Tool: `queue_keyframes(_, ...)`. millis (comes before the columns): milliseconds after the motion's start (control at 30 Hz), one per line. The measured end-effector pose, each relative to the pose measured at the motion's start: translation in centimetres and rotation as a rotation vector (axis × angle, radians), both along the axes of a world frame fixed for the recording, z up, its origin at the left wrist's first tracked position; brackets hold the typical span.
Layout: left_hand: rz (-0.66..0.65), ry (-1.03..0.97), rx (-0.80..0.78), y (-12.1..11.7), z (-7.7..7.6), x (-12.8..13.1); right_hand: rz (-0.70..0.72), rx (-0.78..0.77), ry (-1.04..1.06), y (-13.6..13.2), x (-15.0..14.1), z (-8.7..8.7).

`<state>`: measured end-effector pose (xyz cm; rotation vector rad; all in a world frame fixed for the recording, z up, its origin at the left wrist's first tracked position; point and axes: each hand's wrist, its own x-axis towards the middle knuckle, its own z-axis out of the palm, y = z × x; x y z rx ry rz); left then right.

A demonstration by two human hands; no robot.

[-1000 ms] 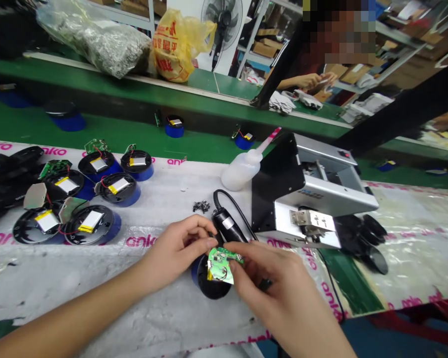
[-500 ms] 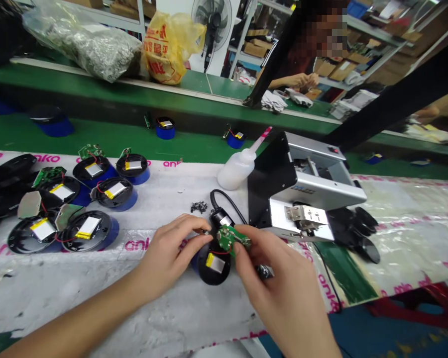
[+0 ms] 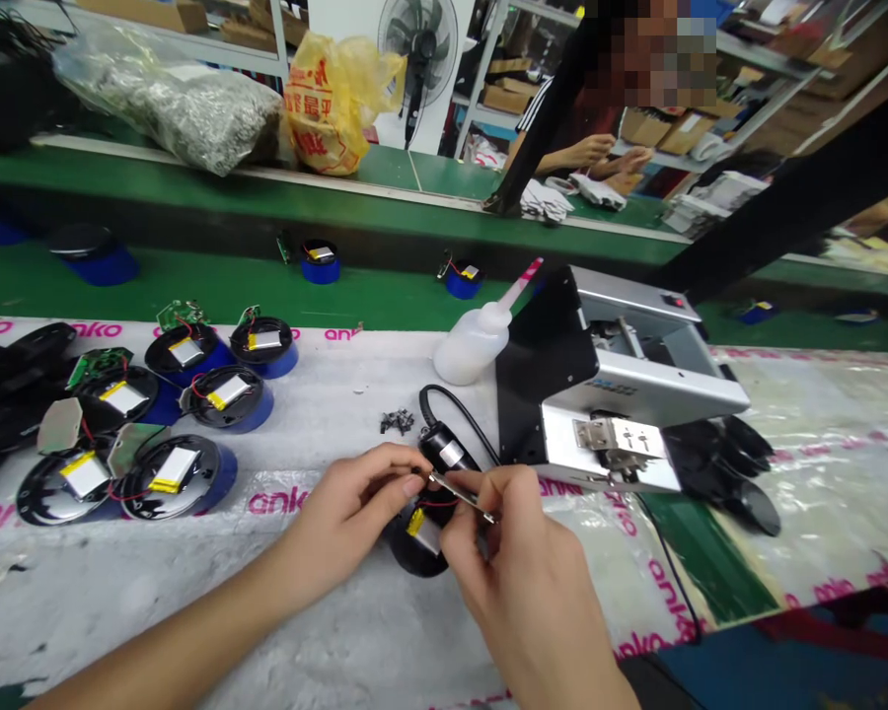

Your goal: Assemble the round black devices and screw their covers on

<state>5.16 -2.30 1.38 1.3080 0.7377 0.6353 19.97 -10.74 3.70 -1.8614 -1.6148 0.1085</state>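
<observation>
My right hand [image 3: 522, 552] pinches a circuit board [image 3: 463, 496], now turned nearly edge-on. At the board's left end is my left hand [image 3: 374, 498], thumb and index finger pressed together; whatever sits between them is too small to make out. Just under the board lies a round black and blue housing [image 3: 412, 560] with a silver and yellow battery [image 3: 427, 532] in it, partly covered by my right fingers. Behind my hands rests a black cylindrical tool [image 3: 444, 446] with a cable. A small pile of black parts [image 3: 398, 422] lies beyond my left hand.
Several similar housings [image 3: 226, 396] with batteries and boards stand at left. A white squeeze bottle [image 3: 474, 340] stands beside a silver and black machine [image 3: 622, 385]. Black round parts [image 3: 755, 505] lie right of it. Beyond the green belt [image 3: 385, 296], a person's hands [image 3: 599, 153] work.
The circuit board has tilted from showing its green face to nearly edge-on. My right hand has turned with it, and my left fingertips have come to the board's end.
</observation>
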Motion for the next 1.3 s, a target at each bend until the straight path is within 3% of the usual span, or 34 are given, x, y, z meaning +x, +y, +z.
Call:
queue_keyframes(133, 0.097, -0.078, -0.059, 0.4, -0.3, -0.6, 0.108, -0.027, 0.063, -0.1, 0.0, 0.5)
queue_keyframes(233, 0.143, -0.193, -0.282, 0.9, -0.5, -0.8, 0.228, -0.155, 0.166, -0.6, 0.5, 0.9)
queue_keyframes(333, 0.191, -0.232, -0.488, 1.3, -0.5, -0.9, 0.204, -0.222, 0.203, -1.0, 1.3, 0.7)
queue_keyframes(467, 0.23, -0.244, -0.576, 1.4, -0.2, -0.9, 0.161, -0.133, 0.093, -0.7, 1.8, 0.4)
queue_keyframes(600, 0.249, -0.218, -0.573, 1.4, 0.2, -0.7, 0.115, -0.082, -0.067, -0.1, 1.1, 0.6)
queue_keyframes(733, 0.189, -0.191, -0.539, 1.3, 0.1, -1.0, 0.134, -0.069, 0.029, -0.3, 0.3, 0.6)
queue_keyframes(867, 0.113, -0.155, -0.428, 1.4, -0.5, -1.5, 0.192, -0.111, 0.136, -0.5, 0.6, 0.6)
queue_keyframes(1100, 0.059, -0.03, -0.226, 1.4, -0.3, -1.3, 0.194, -0.273, -0.05, 0.2, 2.0, 2.5)
queue_keyframes(1200, 0.091, -0.032, -0.213, 1.2, -0.1, -1.0, 0.139, -0.155, -0.058, 0.3, 1.2, 2.1)
queue_keyframes(1300, 0.151, -0.12, -0.351, 1.3, 0.0, -1.0, 0.138, 0.015, -0.012, 0.0, 0.0, 1.0)
